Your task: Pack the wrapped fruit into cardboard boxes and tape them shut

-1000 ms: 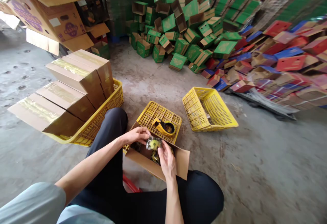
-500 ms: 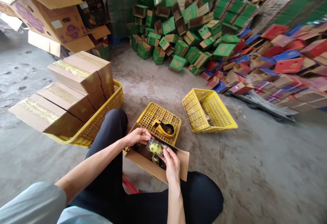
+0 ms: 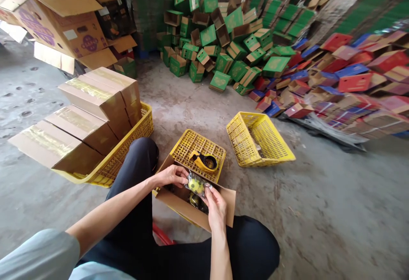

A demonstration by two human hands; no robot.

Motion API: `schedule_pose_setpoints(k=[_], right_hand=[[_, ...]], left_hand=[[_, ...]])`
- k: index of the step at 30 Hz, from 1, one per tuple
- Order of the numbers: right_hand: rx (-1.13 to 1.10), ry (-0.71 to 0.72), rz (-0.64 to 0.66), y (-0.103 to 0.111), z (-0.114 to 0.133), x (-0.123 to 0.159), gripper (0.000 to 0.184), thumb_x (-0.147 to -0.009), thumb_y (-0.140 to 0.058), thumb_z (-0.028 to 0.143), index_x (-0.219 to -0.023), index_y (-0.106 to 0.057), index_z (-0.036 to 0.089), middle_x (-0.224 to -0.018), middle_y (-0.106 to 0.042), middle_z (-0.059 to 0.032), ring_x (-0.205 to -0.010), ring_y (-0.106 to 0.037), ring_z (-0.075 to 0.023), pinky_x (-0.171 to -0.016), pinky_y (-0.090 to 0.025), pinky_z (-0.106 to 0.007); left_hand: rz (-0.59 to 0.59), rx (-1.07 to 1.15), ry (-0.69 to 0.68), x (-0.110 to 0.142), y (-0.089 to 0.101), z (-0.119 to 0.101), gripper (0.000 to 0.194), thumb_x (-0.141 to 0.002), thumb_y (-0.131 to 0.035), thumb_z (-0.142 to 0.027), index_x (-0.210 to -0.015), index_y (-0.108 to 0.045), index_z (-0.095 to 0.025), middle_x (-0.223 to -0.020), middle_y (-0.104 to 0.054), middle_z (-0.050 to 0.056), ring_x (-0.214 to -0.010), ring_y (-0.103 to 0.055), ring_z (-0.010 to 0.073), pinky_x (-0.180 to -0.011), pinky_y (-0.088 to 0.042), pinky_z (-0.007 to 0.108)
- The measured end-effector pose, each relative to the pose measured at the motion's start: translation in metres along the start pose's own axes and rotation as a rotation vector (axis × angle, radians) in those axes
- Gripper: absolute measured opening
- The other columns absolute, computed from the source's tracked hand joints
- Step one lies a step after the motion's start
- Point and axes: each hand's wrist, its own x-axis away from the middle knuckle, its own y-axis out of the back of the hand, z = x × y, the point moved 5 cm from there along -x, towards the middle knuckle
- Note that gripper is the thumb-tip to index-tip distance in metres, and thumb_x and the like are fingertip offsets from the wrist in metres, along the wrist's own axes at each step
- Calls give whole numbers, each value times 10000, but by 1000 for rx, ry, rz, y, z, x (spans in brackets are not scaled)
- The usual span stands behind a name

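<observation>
Between my hands is a yellow-green fruit (image 3: 195,185) in a clear plastic wrapper with dark marks. My left hand (image 3: 174,175) pinches the wrapper's left end, and my right hand (image 3: 216,205) grips its right end. Both hands are above an open cardboard box (image 3: 227,201). Inside the box, another wrapped fruit (image 3: 194,200) shows under the held one; the rest of the contents are shadowed. Just behind the box, a yellow and black tape dispenser (image 3: 197,157) lies on a yellow plastic crate (image 3: 182,144) with a perforated top.
To my left, a yellow crate (image 3: 129,137) holds several taped cartons (image 3: 75,122). Another yellow crate (image 3: 243,144) stands tilted at the right. Farther off are heaps of green boxes (image 3: 220,80) and red and blue boxes (image 3: 354,82). Large open cartons (image 3: 70,31) stand at the back left.
The wrapped fruit has shifted very slightly to the right and turned a little between my hands. Both hands keep hold of its ends, and the view has tilted slightly.
</observation>
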Motion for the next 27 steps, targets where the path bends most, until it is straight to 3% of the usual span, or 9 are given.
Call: schedule_pose_setpoints(k=[4,10,17,22,27], right_hand=[[-60,-27,14,-4,1,2,520,-577,-990,497,-974,-839,197,-1067,-829,-94,-952,-782,-294,-793,-685,-401],[-75,-25,57,-5,4,1,498,-592,-981,515,-948,-837,198,-1034,-826,-79,-910,-782,-273,-788,-685,-393],[65,-24,43,-6,2,3,578,-594,-963,576,-1004,-828,192,-1061,-830,-112,-965,-786,-322,-797,-682,-404],[119,-4,94,-22,11,15,612,-662,-912,626,-1080,-811,191,-1140,-814,-122,-1025,-782,-336,-854,-680,-425],[208,-5,150,-24,15,17,589,-662,-900,660,-939,-805,149,-833,-809,-96,-777,-802,-284,-776,-688,-401]], left_hand=[[4,30,-2,-1,-2,-1,503,-635,-978,-451,-943,-763,-116,-828,-750,64,-761,-715,170,-742,-597,296],[29,105,31,1,-1,-4,477,-653,-977,-417,-962,-763,-122,-874,-761,83,-767,-734,178,-750,-599,296],[143,73,57,4,-11,0,597,-711,-941,-477,-1199,-746,-193,-1214,-741,107,-1077,-720,246,-903,-591,345],[89,8,32,3,-13,2,678,-654,-963,-510,-1186,-767,-137,-1108,-772,137,-976,-734,249,-840,-590,330],[18,0,0,0,-6,-1,660,-631,-968,-534,-1128,-790,-137,-1042,-780,120,-909,-725,221,-803,-585,311]])
